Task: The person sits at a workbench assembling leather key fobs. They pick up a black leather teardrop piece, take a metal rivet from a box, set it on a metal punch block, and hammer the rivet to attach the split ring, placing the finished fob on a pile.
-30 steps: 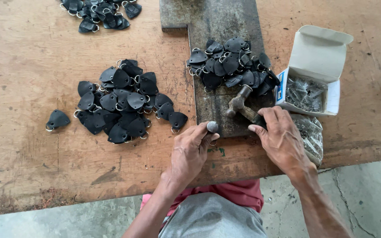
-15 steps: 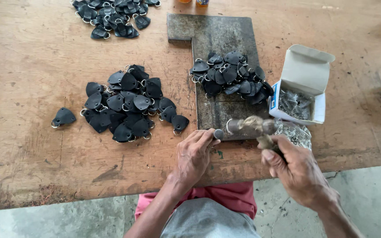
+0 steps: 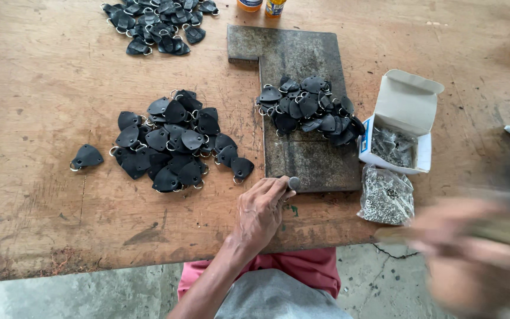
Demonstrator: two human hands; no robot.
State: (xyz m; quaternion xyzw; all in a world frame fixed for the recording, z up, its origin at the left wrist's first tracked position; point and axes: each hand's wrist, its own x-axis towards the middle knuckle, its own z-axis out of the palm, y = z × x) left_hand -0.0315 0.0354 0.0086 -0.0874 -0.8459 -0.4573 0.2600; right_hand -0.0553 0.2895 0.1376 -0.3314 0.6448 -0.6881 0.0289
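Nearest the camera, at the lower right, the right hand [image 3: 473, 254] is a blur off the near edge of the wooden table [image 3: 36, 195]; it seems closed around a long blurred tool [image 3: 491, 231], though the smear hides how tight the grip is. The left hand [image 3: 261, 210] rests at the table's near edge with fingers curled, thumb and forefinger pinched on a small round-headed metal punch [image 3: 294, 183] that stands on the near end of a dark, worn work board [image 3: 314, 159]. Just right of the board's near corner lies a clear bag of small metal fittings [image 3: 386, 195], and behind it an open white cardboard box [image 3: 402, 124] holding more. Left of the board sits a heap of black leather tabs with metal rings [image 3: 172, 147], one single tab [image 3: 87, 158] lying apart further left. A second cluster of tabs [image 3: 311, 109] rests on the middle of the board. Toward the far edge lies a third pile of tabs [image 3: 157, 23].
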